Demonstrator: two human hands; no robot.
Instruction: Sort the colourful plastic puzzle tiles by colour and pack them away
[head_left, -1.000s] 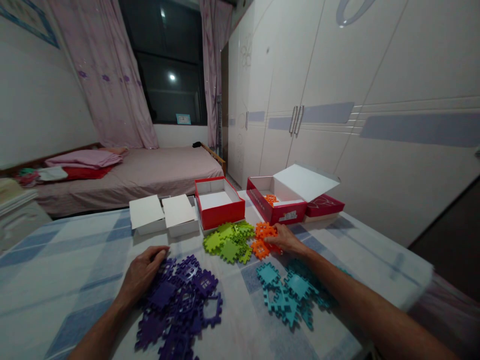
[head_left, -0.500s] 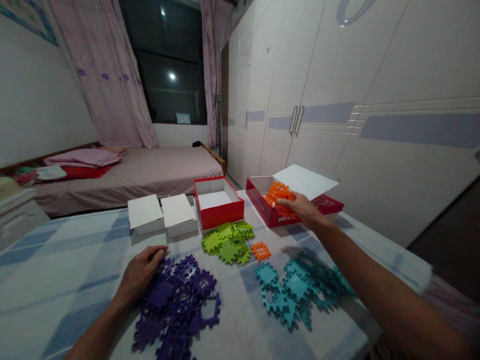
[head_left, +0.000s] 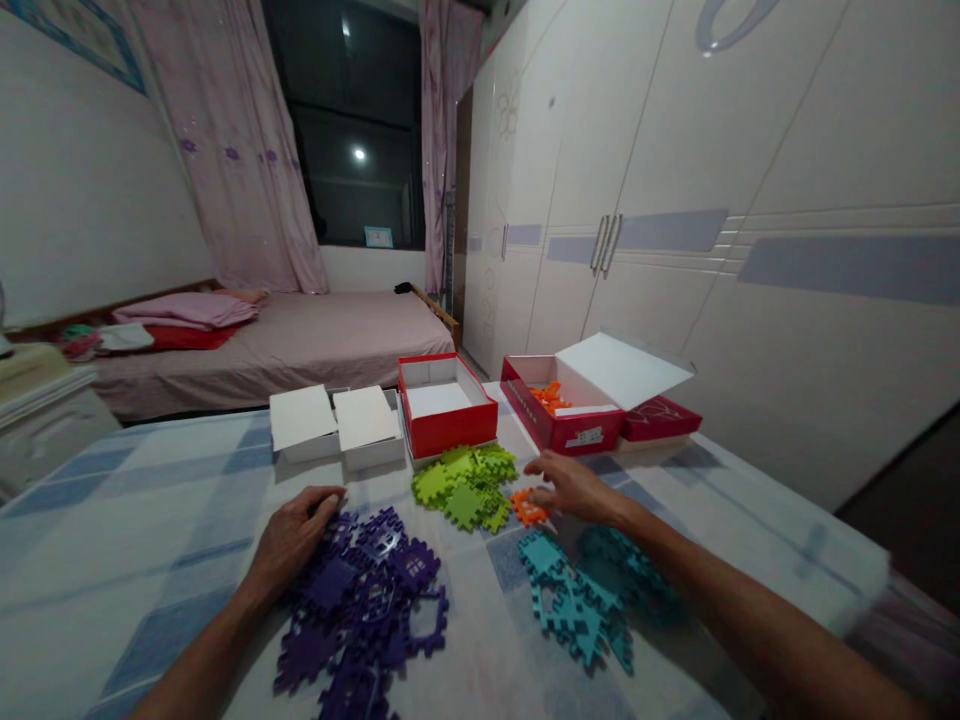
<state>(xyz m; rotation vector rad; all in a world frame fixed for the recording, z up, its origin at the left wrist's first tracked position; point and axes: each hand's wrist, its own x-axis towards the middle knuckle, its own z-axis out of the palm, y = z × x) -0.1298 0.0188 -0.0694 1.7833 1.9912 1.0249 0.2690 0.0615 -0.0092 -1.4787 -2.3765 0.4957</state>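
My right hand point(head_left: 574, 487) is over the table with its fingers apart and nothing held. Its fingertips are at a single orange interlocking plastic piece point(head_left: 525, 507), partly covering it. Beside the left edge of a heap of dark purple interlocking pieces point(head_left: 330, 582) rests my left hand point(head_left: 296, 530), fingers loosely stretched and holding nothing I can see. Lime green pieces point(head_left: 463, 505) lie heaped just left of the orange one. Teal pieces point(head_left: 570, 600) are spread below my right forearm, which hides some of them. More orange pieces point(head_left: 551, 397) sit inside the dark red box point(head_left: 566, 432).
The dark red box has its white flap point(head_left: 626, 368) raised, with a red lid point(head_left: 660, 420) beside it. A bright red box point(head_left: 454, 430) and two white boxes point(head_left: 304, 425) line the far side of the cloth-covered table. Beyond are a bed point(head_left: 337, 320) and a wardrobe point(head_left: 660, 150).
My right hand has let go of the orange pieces inside the dark red box and come back to the loose orange piece. My left hand stays by the purple heap. The view has shifted slightly.
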